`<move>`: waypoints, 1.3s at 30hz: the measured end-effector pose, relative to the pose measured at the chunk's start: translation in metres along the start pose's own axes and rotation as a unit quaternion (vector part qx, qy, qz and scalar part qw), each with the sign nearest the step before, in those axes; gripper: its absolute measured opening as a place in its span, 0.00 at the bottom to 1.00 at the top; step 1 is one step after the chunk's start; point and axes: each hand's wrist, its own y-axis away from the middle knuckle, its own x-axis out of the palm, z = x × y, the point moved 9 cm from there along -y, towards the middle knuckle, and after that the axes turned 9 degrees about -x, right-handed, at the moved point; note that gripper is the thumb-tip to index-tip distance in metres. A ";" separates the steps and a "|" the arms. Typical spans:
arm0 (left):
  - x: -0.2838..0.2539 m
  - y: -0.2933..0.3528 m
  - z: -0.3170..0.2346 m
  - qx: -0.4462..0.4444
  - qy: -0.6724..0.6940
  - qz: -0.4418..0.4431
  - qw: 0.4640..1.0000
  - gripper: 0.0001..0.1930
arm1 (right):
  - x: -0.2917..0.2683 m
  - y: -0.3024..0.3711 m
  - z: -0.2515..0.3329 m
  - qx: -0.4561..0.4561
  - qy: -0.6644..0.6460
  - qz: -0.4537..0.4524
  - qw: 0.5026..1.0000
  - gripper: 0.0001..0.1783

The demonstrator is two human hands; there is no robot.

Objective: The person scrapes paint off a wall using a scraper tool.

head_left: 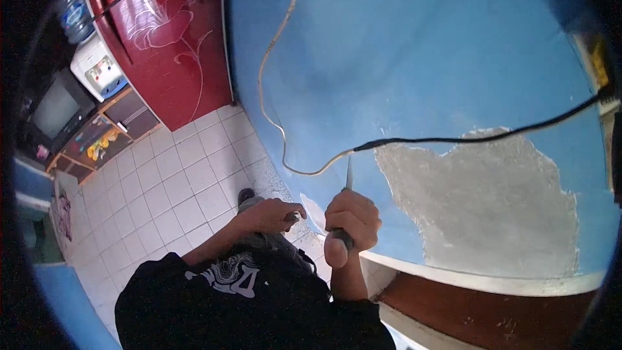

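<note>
My right hand (353, 220) is closed around the dark handle of a knife (350, 174). The narrow blade points up beside the blue wall (402, 45), near where a pale cord (264, 68) meets a black cable (447, 140). I cannot tell whether the blade touches the wall. To the right, a large bare patch of grey plaster (486, 204) with ragged edges shows through the paint. My left hand (275, 216) is held lower left of the knife, fingers curled round something small that I cannot make out.
A red refrigerator (175, 45) stands at the far left, beside a white water dispenser (100, 68) and a television (61, 107) on a low cabinet (123, 116). White tiles (175, 181) cover the floor. Below the wall runs a pale ledge (479, 280) above a brown surface (479, 314).
</note>
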 end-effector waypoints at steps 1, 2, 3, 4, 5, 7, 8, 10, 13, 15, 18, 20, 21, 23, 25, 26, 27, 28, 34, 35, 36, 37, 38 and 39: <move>0.000 -0.001 0.003 0.018 0.017 -0.024 0.999 0.12 | 0.005 0.005 0.003 0.007 0.009 0.077 0.997 0.19; -0.001 -0.001 0.004 0.038 0.034 -0.047 0.998 0.12 | 0.008 0.012 0.007 0.016 0.019 0.153 0.988 0.12; 0.003 -0.002 0.006 0.042 0.029 -0.032 0.998 0.12 | 0.011 0.021 0.006 0.049 -0.028 0.183 0.982 0.12; 0.005 -0.004 0.006 0.042 0.025 -0.025 0.998 0.12 | 0.005 0.021 0.011 0.058 -0.011 0.174 0.983 0.12; 0.008 -0.006 0.007 0.042 0.023 -0.019 0.999 0.12 | 0.007 0.021 0.016 0.067 -0.007 0.216 0.974 0.13; 0.015 -0.008 0.005 0.087 0.007 -0.015 0.996 0.12 | 0.001 0.017 0.028 0.084 -0.003 0.282 0.956 0.18; 0.015 -0.007 0.008 0.098 0.006 -0.024 0.995 0.12 | -0.006 0.011 0.036 0.083 0.008 0.288 0.954 0.18; 0.018 -0.005 0.009 0.108 -0.002 -0.017 0.994 0.12 | -0.012 -0.004 0.060 0.072 0.000 0.304 0.950 0.17; 0.022 -0.010 -0.018 0.111 -0.006 0.025 0.993 0.13 | -0.029 -0.018 0.095 0.047 0.036 0.326 0.943 0.16; 0.020 -0.008 -0.023 0.089 -0.005 0.038 0.995 0.13 | -0.046 -0.009 0.066 0.103 0.068 0.345 0.930 0.17; 0.025 -0.007 -0.007 0.058 0.004 0.052 0.997 0.13 | -0.035 -0.012 0.057 0.104 0.105 0.368 0.918 0.18; 0.018 -0.004 -0.017 0.117 -0.001 0.021 0.993 0.13 | -0.024 -0.025 0.080 0.104 0.046 0.373 0.921 0.17; 0.018 -0.003 -0.018 0.118 -0.001 0.023 0.993 0.13 | -0.025 -0.025 0.082 0.102 0.030 0.388 0.916 0.16; 0.014 0.000 -0.015 0.041 -0.007 0.041 0.998 0.14 | -0.036 -0.013 0.060 0.109 0.062 0.387 0.914 0.15; 0.017 -0.004 -0.011 0.065 0.004 0.029 0.997 0.14 | -0.037 -0.009 0.056 0.087 0.092 0.380 0.916 0.23; 0.015 -0.002 -0.004 0.074 0.017 0.009 0.997 0.13 | -0.034 -0.009 0.059 0.086 0.085 0.380 0.917 0.23; 0.014 -0.001 -0.002 0.073 0.018 0.008 0.997 0.13 | -0.029 -0.015 0.073 0.066 0.053 0.380 0.921 0.24; 0.012 0.000 -0.001 0.067 0.019 0.005 0.998 0.13 | -0.025 -0.019 0.086 0.049 0.025 0.384 0.922 0.23; 0.010 0.006 -0.009 0.056 0.015 0.015 0.998 0.12 | -0.056 0.031 0.020 0.426 0.113 0.308 0.843 0.15; 0.012 0.005 -0.008 0.064 0.015 0.016 0.998 0.12 | -0.028 0.004 0.038 0.136 0.080 0.389 0.908 0.19; 0.010 0.000 -0.007 0.064 0.015 0.011 0.998 0.12 | -0.024 -0.002 0.064 0.090 0.112 0.404 0.904 0.21; 0.008 0.002 -0.002 0.048 0.018 0.014 0.999 0.12 | -0.017 -0.011 0.074 0.096 0.097 0.426 0.895 0.21; 0.007 0.004 0.003 0.032 0.020 0.017 0.999 0.13 | -0.016 -0.013 0.082 0.096 0.080 0.405 0.906 0.20; 0.006 0.007 0.006 0.026 0.022 0.015 0.999 0.13 | -0.006 0.027 0.058 0.223 0.074 0.594 0.769 0.19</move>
